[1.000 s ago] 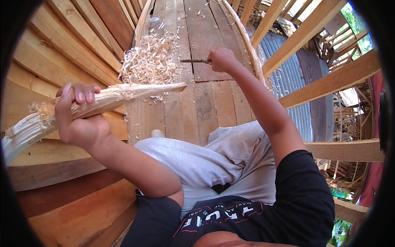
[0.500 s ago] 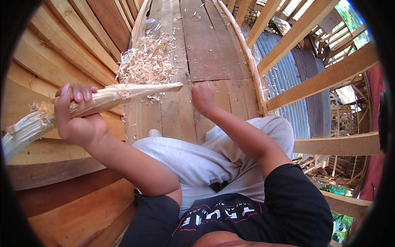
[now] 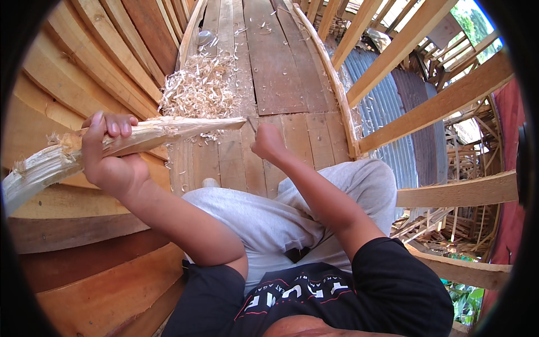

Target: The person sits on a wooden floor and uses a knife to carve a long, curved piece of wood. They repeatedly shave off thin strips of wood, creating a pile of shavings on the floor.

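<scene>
My left hand [image 3: 115, 149] is wrapped round a long, pale, rough-hewn piece of wood [image 3: 174, 130]. The wood runs from the left rim, where its surface is splintered, to a narrow tip near the middle. Just right of that tip, my right hand [image 3: 268, 141] is closed in a fist. A thin dark blade [image 3: 251, 124], seen nearly edge-on, juts from the fist toward the tip; its handle is hidden by the fingers. I cannot tell whether blade and wood touch.
Curly wood shavings [image 3: 199, 84] lie heaped on the plank floor [image 3: 281, 73] beyond the wood. Stacked boards [image 3: 67, 73] line the left side. A railing [image 3: 432, 106] with wooden bars stands at right, corrugated metal sheets [image 3: 382, 106] below it. A small clear round object [image 3: 205, 37] sits far off.
My right fist has come slightly nearer and to the left, its wrist turned, and the thin blade now shows. The wood's tip has dipped slightly, while my left hand keeps its grip.
</scene>
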### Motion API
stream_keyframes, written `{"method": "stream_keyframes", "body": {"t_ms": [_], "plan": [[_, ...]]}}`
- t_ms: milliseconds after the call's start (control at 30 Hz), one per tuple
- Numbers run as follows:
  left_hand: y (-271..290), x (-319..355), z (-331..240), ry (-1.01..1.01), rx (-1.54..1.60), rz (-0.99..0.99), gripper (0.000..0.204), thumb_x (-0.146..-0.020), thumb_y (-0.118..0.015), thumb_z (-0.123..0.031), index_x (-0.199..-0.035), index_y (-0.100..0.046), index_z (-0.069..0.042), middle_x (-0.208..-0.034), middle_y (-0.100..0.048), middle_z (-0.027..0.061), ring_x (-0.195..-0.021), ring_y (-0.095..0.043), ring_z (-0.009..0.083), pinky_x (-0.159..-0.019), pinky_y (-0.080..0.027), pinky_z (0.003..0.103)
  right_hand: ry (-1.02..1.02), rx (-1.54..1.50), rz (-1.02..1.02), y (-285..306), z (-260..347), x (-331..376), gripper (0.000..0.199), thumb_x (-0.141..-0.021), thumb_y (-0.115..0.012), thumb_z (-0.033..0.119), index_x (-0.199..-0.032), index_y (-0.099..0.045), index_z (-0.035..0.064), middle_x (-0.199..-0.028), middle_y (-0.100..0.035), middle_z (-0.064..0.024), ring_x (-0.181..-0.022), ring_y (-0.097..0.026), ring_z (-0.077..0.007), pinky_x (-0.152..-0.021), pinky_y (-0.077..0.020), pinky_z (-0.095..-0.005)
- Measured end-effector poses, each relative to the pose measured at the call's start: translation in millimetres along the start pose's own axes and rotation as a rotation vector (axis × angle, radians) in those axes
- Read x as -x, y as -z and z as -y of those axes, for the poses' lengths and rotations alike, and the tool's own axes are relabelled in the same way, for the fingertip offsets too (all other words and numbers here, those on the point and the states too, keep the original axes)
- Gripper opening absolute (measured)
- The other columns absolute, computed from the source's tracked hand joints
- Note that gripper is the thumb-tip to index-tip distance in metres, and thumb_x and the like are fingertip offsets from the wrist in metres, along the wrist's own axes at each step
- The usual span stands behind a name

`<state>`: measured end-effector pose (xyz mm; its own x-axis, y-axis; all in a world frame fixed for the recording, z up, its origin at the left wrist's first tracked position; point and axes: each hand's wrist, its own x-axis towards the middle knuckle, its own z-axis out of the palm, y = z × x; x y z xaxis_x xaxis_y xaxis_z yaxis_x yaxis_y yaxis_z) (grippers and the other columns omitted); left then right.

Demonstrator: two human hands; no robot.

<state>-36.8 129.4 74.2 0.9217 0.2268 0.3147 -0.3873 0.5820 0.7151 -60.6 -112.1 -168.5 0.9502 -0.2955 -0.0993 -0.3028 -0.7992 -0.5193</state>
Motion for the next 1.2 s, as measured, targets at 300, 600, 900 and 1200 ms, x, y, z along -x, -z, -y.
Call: {"method": "stream_keyframes", "body": {"t_ms": [300, 600, 900, 1200], "plan": [[0.0, 0.3, -1.6, 0.005, -0.010, 0.015, 0.013, -0.083, -0.058, -0.014, -0.076, -0.051, -0.006, -0.066, -0.041, 0.0014, -0.063, -0.044, 0.0151, -0.071, -0.040, 0.036, -0.041, 0.061, -0.216, 3.3, 3.7, -16.5, 0.010, -0.067, -0.063, 0.004, -0.072, -0.064, -0.0048, -0.080, -0.064, -0.0268, -0.079, -0.064, -0.0414, -0.071, -0.0526, -0.0468], [0.6, -0.4, 0.1, -0.005, -0.006, 0.004, 0.012, -0.081, -0.059, -0.015, -0.080, -0.054, -0.004, -0.065, -0.043, 0.0021, -0.062, -0.044, 0.0151, -0.071, -0.041, 0.035, 0.031, 0.172, -0.149, 5.6, -4.5, -67.7, 0.008, -0.067, -0.062, 0.002, -0.072, -0.066, -0.0022, -0.083, -0.066, -0.0238, -0.082, -0.065, -0.0407, -0.071, -0.0534, -0.0455], [-4.3, 1.2, -0.3, 0.008, -0.018, -0.036, 0.016, -0.082, -0.059, -0.016, -0.073, -0.049, -0.008, -0.066, -0.041, 0.0015, -0.063, -0.043, 0.0153, -0.072, -0.040, 0.036, -0.117, -0.173, 0.455, 107.5, -7.6, -96.0, 0.017, -0.063, -0.073, 0.018, -0.062, -0.066, 0.0032, -0.057, -0.061, -0.0068, -0.049, -0.057, -0.0154, -0.046, -0.0443, -0.0294], [0.9, 0.0, 0.5, 0.006, 0.018, -0.019, 0.013, -0.081, -0.058, -0.016, -0.082, -0.055, -0.003, -0.065, -0.043, 0.0020, -0.062, -0.044, 0.0152, -0.071, -0.041, 0.036, 0.007, 0.110, 0.232, 88.2, -8.3, -65.4, 0.016, -0.060, -0.070, 0.013, -0.058, -0.063, -0.0014, -0.055, -0.060, -0.0143, -0.054, -0.062, -0.0242, -0.054, -0.0503, -0.0345]]}}
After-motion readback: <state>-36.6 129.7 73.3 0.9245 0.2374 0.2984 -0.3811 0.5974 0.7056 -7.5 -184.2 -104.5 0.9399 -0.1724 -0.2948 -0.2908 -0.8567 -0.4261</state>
